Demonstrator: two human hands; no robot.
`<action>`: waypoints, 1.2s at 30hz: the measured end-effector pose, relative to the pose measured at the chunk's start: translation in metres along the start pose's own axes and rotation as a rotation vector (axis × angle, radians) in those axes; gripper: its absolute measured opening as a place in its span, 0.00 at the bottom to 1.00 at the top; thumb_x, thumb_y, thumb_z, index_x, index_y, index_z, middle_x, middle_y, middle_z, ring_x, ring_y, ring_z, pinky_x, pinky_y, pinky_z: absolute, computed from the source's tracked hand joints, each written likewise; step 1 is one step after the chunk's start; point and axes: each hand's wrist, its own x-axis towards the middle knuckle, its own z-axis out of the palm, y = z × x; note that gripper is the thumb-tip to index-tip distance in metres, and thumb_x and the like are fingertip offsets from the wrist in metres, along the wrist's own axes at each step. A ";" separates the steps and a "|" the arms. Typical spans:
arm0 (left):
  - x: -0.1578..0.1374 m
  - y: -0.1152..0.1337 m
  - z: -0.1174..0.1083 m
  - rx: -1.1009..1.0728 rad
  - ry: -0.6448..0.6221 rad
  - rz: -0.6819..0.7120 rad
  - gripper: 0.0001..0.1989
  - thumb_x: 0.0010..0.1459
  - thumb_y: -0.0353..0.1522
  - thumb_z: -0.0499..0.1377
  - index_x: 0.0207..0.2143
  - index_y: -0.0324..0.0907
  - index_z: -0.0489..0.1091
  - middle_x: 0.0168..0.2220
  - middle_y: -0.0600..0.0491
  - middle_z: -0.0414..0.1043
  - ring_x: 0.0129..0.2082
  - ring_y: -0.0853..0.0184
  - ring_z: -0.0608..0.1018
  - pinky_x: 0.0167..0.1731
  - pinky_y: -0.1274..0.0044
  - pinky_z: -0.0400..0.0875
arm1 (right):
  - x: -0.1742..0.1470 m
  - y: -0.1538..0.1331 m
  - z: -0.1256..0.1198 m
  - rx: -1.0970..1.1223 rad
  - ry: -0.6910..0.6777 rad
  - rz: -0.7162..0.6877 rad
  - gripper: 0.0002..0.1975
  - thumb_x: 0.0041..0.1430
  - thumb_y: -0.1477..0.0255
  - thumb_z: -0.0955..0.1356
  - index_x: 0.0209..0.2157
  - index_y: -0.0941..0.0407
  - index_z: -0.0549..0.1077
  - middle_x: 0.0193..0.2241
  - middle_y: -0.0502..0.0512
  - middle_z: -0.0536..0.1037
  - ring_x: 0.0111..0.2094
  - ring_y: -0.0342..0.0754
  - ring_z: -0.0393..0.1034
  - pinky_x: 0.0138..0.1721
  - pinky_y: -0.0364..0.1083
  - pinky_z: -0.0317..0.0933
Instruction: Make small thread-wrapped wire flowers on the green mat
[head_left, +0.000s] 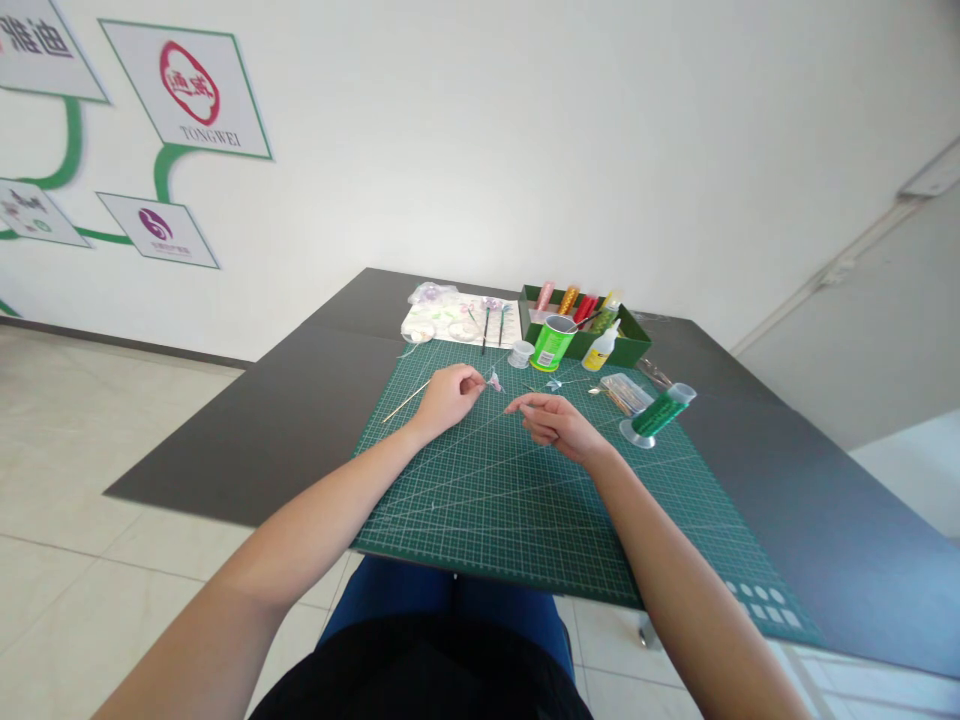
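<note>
My left hand point(450, 396) is closed in a pinch over the cutting mat point(480, 490). At its fingertips is a small pink-and-white craft flower point(495, 381). My right hand point(556, 424) is closed to the right and a little nearer to me, thumb against the fingers. Whatever thin thing it may pinch is too small to make out. A second small flower, pale blue point(553, 385), lies on the mat beyond my right hand. Left of my left hand lies a thin wooden stick point(406, 401).
At the back stand a green can point(553, 345), a glue bottle point(601, 347), a small clear cup point(520, 354) and a dark green box point(637, 345) of coloured rolls. Brushes point(485, 328) lie on stained paper point(442, 325). A green spool point(660, 412) and a cotton swab box point(627, 393) sit right.
</note>
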 end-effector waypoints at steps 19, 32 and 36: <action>-0.005 0.011 -0.001 0.165 -0.150 0.121 0.08 0.59 0.25 0.56 0.31 0.41 0.74 0.29 0.53 0.72 0.28 0.68 0.71 0.29 0.76 0.62 | -0.004 -0.007 0.004 0.070 0.077 -0.114 0.14 0.57 0.63 0.72 0.41 0.56 0.76 0.14 0.39 0.48 0.18 0.39 0.36 0.21 0.42 0.34; -0.009 0.015 0.001 0.221 -0.232 0.234 0.10 0.60 0.23 0.54 0.33 0.41 0.74 0.34 0.52 0.75 0.34 0.66 0.75 0.34 0.76 0.66 | -0.004 -0.008 0.002 0.114 0.129 -0.151 0.20 0.59 0.67 0.70 0.53 0.57 0.73 0.14 0.39 0.47 0.19 0.40 0.37 0.20 0.41 0.35; -0.010 0.018 0.000 0.232 -0.258 0.254 0.10 0.62 0.25 0.54 0.33 0.41 0.74 0.34 0.52 0.75 0.34 0.66 0.76 0.34 0.76 0.66 | -0.003 -0.010 0.003 0.086 0.181 -0.125 0.21 0.58 0.66 0.70 0.53 0.57 0.73 0.14 0.39 0.46 0.19 0.40 0.36 0.20 0.42 0.34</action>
